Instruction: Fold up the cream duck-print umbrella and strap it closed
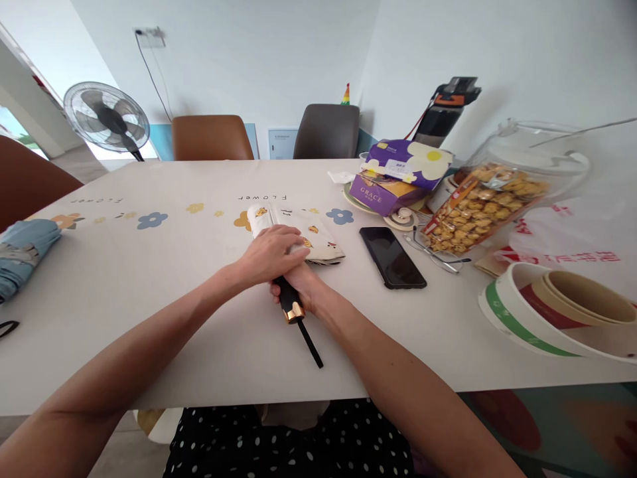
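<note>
A folded umbrella, cream with small cartoon prints, lies on the table in front of me. Its black handle points toward me, with a gold-coloured end and a black wrist strap hanging from it. My right hand is wrapped around the umbrella where handle and fabric meet, fingertips showing on the handle's left side. Across the gathered fabric lies my left hand, its fingers bent over the umbrella and touching my right hand. The hands overlap, so part of the grip is hidden.
To the right are a black phone, glasses, a purple tissue box, a snack jar and a white-green round container. Another folded blue umbrella lies at the left. Chairs stand behind the table.
</note>
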`<state>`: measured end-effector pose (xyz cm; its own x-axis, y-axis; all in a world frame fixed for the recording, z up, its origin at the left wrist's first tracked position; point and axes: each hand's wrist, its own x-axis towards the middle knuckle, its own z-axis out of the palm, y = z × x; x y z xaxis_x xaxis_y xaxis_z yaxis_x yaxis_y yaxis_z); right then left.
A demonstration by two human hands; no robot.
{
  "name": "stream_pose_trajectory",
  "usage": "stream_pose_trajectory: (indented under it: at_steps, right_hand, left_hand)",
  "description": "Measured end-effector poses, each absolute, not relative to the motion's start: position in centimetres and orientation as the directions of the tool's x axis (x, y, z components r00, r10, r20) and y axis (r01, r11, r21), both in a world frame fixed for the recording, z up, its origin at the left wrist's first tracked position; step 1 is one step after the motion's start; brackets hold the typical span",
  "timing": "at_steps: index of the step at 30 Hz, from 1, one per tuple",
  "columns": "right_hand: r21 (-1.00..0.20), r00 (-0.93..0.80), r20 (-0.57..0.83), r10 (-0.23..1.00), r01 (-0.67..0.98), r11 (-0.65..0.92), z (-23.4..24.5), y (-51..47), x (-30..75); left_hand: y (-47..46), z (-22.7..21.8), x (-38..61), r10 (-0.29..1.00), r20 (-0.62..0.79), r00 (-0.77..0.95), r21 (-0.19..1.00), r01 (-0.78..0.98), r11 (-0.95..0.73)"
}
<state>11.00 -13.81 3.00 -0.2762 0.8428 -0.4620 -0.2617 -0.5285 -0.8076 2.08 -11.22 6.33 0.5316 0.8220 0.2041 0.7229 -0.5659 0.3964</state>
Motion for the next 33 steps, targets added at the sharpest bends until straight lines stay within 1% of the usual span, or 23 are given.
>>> stream_pose_trajectory:
  at_steps: [4,9,14,19,23,27,30,33]
  right_hand:
    - [-0.793,-0.362,-0.458,0.811,-0.245,-0.558,2.4,-13.5,11.0]
    - [-0.803,-0.376,-0.442,0.815,-0.239,-0.546,2.6,-13.8,11.0]
    - [-0.795,-0.363,-0.464,0.808,-0.231,-0.561,3.0,-13.9,11.1]
    - [-0.822,-0.342,-0.451,0.825,-0.201,-0.533,3.1,-14.2,10.9]
    - [-0.855,-0.342,-0.427,0.837,-0.149,-0.497,3.1,-14.7,10.5]
    - [-0.861,-0.329,-0.436,0.837,-0.118,-0.495,3.0,-14.9,10.2]
    - [-0.862,-0.320,-0.451,0.833,-0.085,-0.500,3.0,-14.8,10.1]
    - [-0.873,-0.323,-0.435,0.840,-0.078,-0.482,3.0,-14.8,10.1]
  left_hand:
    - [-9.2,6.1,0.6,0.899,0.171,0.403,0.367,0.821,-0.438]
    - [-7.5,5.3,-0.6,0.920,0.126,0.372,0.309,0.866,-0.393]
    - [-7.3,5.0,-0.5,0.917,0.134,0.374,0.289,0.871,-0.398]
    - [-8.6,5.9,0.3,0.909,0.089,0.408,0.347,0.843,-0.412]
    - [-10.0,6.6,1.3,0.895,0.046,0.444,0.363,0.827,-0.429]
    - [-10.6,6.5,2.0,0.889,0.070,0.453,0.357,0.820,-0.447]
    - [-10.7,6.6,2.4,0.864,0.128,0.488,0.277,0.819,-0.503]
    - [-11.0,6.7,2.9,0.833,0.165,0.527,0.131,0.826,-0.549]
